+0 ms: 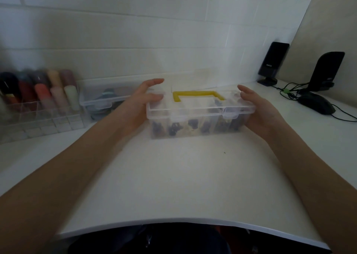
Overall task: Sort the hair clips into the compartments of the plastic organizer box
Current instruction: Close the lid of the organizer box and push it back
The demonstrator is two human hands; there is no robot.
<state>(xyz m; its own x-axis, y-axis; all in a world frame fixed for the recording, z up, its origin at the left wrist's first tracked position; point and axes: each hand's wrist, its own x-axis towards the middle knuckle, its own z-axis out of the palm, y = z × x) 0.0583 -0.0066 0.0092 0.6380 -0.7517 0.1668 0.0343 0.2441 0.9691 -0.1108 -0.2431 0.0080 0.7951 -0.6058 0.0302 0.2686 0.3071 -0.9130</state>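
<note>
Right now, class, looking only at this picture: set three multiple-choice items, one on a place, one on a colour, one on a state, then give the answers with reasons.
1. Where are the two black speakers?
A. far right of the table
B. inside the box
C. near table edge

2. What colour is the handle on the organizer box?
A. red
B. yellow
C. blue

3. What state is the organizer box lid in?
A. removed
B. propped open
C. closed

Answers: 1 A, they stand by the right wall. 2 B, the handle lies flat and yellow on top. 3 C, the lid sits down while the left hand and right hand flank the box ends.
</note>
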